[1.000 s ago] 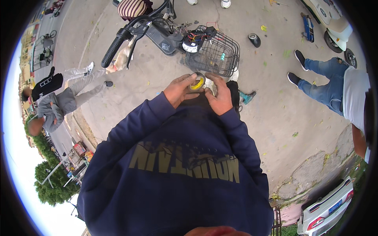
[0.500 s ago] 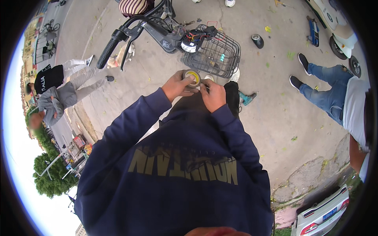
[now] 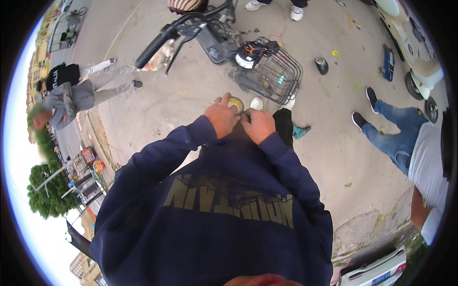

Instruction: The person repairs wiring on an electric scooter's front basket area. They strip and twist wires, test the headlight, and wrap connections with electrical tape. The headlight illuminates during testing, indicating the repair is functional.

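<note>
My left hand (image 3: 221, 117) is closed around a roll of tape (image 3: 235, 102) with a yellow inner core. The roll is held in front of my body, its open ring facing up. Against its right side, my right hand (image 3: 258, 126) has its thumb and fingers pinched together. What lies between those fingertips is too small and hidden to make out. Just beyond my hands stands an electric bike with a black handlebar grip (image 3: 156, 49) and a wire front basket (image 3: 279, 76). Coloured wires (image 3: 260, 49) lie exposed behind the basket.
A teal power drill (image 3: 300, 131) lies on the ground beside my dark trouser leg. Farther right are a dark round canister (image 3: 321, 66), a blue elongated object (image 3: 389, 64) and a pale scooter (image 3: 424, 71). A person in jeans (image 3: 398, 114) stands right; others (image 3: 76, 100) stand left.
The whole view has shifted, so the bike and ground appear lower and farther right. My hands sit lower in the picture, and the left fingers have moved on the tape roll.
</note>
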Available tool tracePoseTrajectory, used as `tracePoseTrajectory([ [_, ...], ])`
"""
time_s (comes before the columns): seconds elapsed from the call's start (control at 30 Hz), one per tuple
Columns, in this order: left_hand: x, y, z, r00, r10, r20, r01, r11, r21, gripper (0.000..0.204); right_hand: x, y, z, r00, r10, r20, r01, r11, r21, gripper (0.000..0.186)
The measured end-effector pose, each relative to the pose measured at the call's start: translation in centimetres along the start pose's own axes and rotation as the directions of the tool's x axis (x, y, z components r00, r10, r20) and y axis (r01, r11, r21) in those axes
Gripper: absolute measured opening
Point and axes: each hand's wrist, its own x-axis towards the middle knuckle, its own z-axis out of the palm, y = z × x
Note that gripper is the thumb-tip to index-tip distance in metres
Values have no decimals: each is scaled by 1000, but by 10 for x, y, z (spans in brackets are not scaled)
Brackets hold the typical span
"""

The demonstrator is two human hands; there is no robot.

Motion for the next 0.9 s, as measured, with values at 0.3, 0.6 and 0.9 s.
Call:
tracePoseTrajectory([
  [0.3,-64,-34,-51,991,66,-118,-117,862,-494,27,44,-2,56,970,0,-242,-28,993,-114,22],
  [0.6,-60,-91,-54,475,-499,-725,-230,725,-650,62,29,89,-77,906,422,30,-402,837,370,20],
  [0.9,36,-106,-29,452,-537,-712,-498,510,-701,84,-21,53,-25,846,516,136,-488,644,589,24],
])
